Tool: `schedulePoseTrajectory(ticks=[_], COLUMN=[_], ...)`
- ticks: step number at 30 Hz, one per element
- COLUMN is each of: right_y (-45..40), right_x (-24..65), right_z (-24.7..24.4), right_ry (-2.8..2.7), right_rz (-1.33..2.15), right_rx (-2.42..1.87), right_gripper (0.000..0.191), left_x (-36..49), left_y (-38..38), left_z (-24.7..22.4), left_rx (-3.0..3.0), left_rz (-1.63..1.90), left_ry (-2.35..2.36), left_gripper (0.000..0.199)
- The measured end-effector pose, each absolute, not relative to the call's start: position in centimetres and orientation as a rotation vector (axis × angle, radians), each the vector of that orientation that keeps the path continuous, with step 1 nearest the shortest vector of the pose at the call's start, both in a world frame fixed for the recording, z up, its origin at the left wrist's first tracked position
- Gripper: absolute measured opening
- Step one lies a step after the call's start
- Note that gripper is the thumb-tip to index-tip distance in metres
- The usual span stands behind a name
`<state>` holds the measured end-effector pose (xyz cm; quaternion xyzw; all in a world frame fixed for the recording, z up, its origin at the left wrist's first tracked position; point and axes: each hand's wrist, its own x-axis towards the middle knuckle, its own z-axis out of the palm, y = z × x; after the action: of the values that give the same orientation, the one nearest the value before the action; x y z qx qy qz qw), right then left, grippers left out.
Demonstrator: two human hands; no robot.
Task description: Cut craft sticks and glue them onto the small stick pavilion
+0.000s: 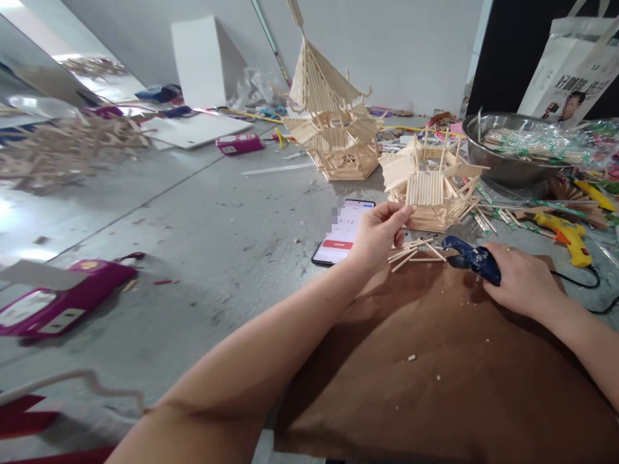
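Note:
My left hand [382, 232] is closed in a pinch at the front left of the smaller stick pavilion model [428, 190]; what sits between the fingertips is too small to make out. Several loose wooden sticks [416, 252] lie just below it, at the far edge of a brown board [387, 386]. My right hand [520, 277] is wrapped round a dark blue hand tool [471, 258] with pale spatters, its narrow end pointing left at the sticks. The tool's exact kind is unclear. Beside my left wrist lies a phone [338, 241] with a lit screen.
A taller stick pagoda [333, 122] stands behind. To the right are a metal bowl [512, 167] of wrapped sticks, a yellow glue gun [565, 235] with black cord, and a white bag [570, 71]. Purple boxes [68, 299] and a wooden pile [62, 148] lie left.

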<state>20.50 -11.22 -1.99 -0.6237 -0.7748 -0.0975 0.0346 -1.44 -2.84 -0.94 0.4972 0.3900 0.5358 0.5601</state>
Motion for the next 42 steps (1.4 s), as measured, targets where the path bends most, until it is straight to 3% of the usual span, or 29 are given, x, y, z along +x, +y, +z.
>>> schedulePoseTrajectory(ticks=[11,18,26,36,42], right_y=[-10.6,-10.5,-10.1,-10.5,-10.8], right_x=[20.9,21.5,23.5,22.7,22.6], right_z=[-1.9,-1.5,0.1,-0.6,-1.1], right_ry=[-2.195,-2.059,-2.031,-2.593,-2.675], right_rz=[-0.078,-0.109,-0.074,-0.103,-0.153], right_rx=[-1.838,-1.845,-1.956,-2.105,-1.968], right_gripper=[0.046,0.048,0.036,0.036,0.049], left_x=[-0.4,-0.7,-0.3,0.0,0.1], left_y=[-6.2,-5.6,-6.9,-7.6,-8.2], left_z=[-1.1,-0.7,-0.4,0.5,0.4], left_rx=[1.669,2.01,2.622,2.74,2.745], left_rz=[0.695,0.514,-0.179,-0.358,-0.336], left_ry=[0.853,0.907,0.749,0.739,0.735], left_gripper=[0.023,0.024,0.016,0.019,0.018])
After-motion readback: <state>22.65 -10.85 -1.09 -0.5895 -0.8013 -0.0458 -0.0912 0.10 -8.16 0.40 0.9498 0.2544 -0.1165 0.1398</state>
